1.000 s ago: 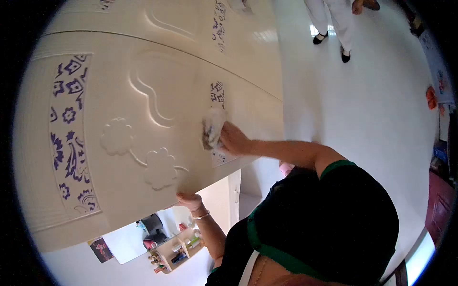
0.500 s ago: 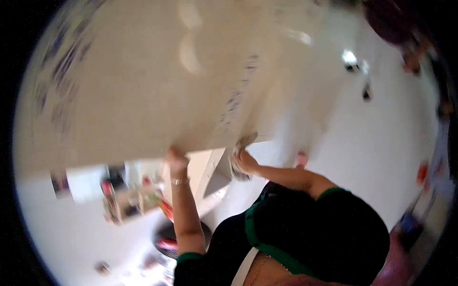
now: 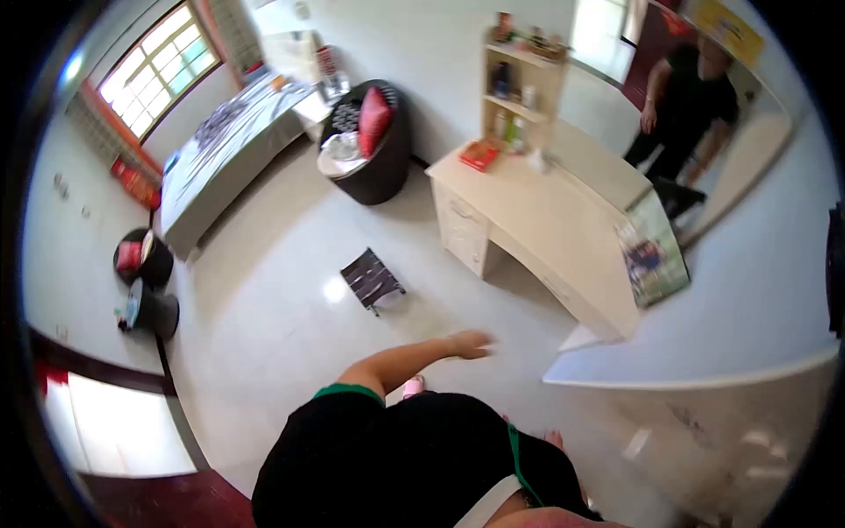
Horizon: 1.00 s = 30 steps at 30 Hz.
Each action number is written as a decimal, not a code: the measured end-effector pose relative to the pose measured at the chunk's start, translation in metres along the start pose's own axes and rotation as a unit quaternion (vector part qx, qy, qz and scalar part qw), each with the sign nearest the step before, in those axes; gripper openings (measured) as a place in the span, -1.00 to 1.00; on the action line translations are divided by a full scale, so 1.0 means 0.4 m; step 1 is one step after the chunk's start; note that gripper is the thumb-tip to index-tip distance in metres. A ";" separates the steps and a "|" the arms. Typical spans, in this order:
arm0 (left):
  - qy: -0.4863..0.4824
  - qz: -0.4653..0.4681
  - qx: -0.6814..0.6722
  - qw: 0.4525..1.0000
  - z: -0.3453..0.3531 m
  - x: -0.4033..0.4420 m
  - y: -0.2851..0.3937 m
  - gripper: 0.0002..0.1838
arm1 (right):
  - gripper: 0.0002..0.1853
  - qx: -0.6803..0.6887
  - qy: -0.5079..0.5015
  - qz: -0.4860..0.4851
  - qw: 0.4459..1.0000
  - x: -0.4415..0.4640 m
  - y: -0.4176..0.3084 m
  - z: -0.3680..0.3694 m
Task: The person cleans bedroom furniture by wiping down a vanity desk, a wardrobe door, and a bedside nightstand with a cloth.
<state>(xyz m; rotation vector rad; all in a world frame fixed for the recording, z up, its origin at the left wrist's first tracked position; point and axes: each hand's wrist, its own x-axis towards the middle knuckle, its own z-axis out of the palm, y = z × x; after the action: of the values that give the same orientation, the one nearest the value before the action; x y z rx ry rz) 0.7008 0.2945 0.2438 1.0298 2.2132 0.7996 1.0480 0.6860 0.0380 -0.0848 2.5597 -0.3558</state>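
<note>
My left hand (image 3: 471, 343) reaches across in front of my body, smeared by motion, so its fingers cannot be made out. It is over the pale floor (image 3: 290, 343), apart from any object. A small dark slatted stool (image 3: 373, 278) stands on the floor just beyond it. The cream dressing table (image 3: 546, 233) is ahead to the right, out of contact with the hand. My right hand does not show directly. No cloth is visible in this view.
A mirror (image 3: 603, 132) above the dressing table reflects a person in dark clothes. A picture panel (image 3: 656, 255) leans at its right end. Farther off are a round dark chair (image 3: 387, 172) and a bed (image 3: 238, 150). A glossy beige surface (image 3: 722, 431) lies at lower right.
My view has swung from the large beige surface to the room. Both hands were at its lower edge, the right holding a cloth; now only the left shows, away from it.
</note>
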 end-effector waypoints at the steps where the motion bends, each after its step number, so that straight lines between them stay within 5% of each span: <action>1: -0.017 -0.161 -0.068 0.984 0.038 -0.166 -0.185 -0.46 | -0.46 0.083 -0.043 0.080 0.992 -0.030 -0.034 -0.040; 2: 0.002 -0.140 0.068 0.988 0.131 -0.392 -0.462 -0.45 | -0.46 0.167 -0.056 0.173 0.969 -0.040 -0.059 -0.058; 3: 0.032 -0.432 -0.013 0.901 0.115 -0.597 -0.493 -0.53 | -0.46 0.219 -0.055 0.239 0.945 -0.049 -0.082 -0.074; 4: 0.116 -0.676 -0.085 0.723 0.091 -0.807 -0.513 -0.59 | -0.46 0.244 -0.051 0.278 0.928 -0.047 -0.100 -0.082; 9: 0.150 -0.715 -0.133 0.669 0.118 -1.531 -0.517 -0.59 | -0.45 0.276 -0.005 0.295 0.915 0.036 -0.194 -0.071; 13: 0.205 -0.761 -0.156 0.595 0.286 -1.595 -0.480 -0.58 | -0.41 0.263 0.005 0.250 0.932 0.122 -0.536 -0.391; 15: 0.178 -0.757 -0.295 0.555 0.329 -1.477 -0.451 -0.54 | -0.39 0.263 0.019 0.211 0.941 0.196 -0.661 -0.465; 17: 0.187 -0.631 -0.326 0.679 0.379 -1.267 -0.439 -0.40 | -0.39 0.202 0.039 0.146 0.968 0.287 -0.699 -0.440; 21: 0.122 -0.348 -0.461 0.807 0.306 -1.041 -0.412 -0.25 | -0.43 0.147 -0.036 0.095 0.984 0.411 -0.785 -0.494; 22: 0.096 -0.428 -0.370 0.819 0.257 -1.053 -0.414 -0.24 | -0.38 0.120 -0.039 0.076 0.989 0.430 -0.815 -0.520; 26: 0.223 -0.523 -0.480 0.668 0.121 -1.152 -0.447 -0.39 | -0.40 0.136 -0.076 0.020 0.988 0.526 -0.879 -0.574; 30: 0.299 -0.566 -0.268 0.720 0.184 -1.244 -0.579 -0.45 | -0.42 0.102 -0.142 -0.012 0.985 0.645 -0.923 -0.607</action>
<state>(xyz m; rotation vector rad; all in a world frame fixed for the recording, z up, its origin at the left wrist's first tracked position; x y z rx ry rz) 0.9148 -0.2073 0.1485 -0.9798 2.2491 1.0786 0.6960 0.3532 0.2026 -0.0830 2.2306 -0.5690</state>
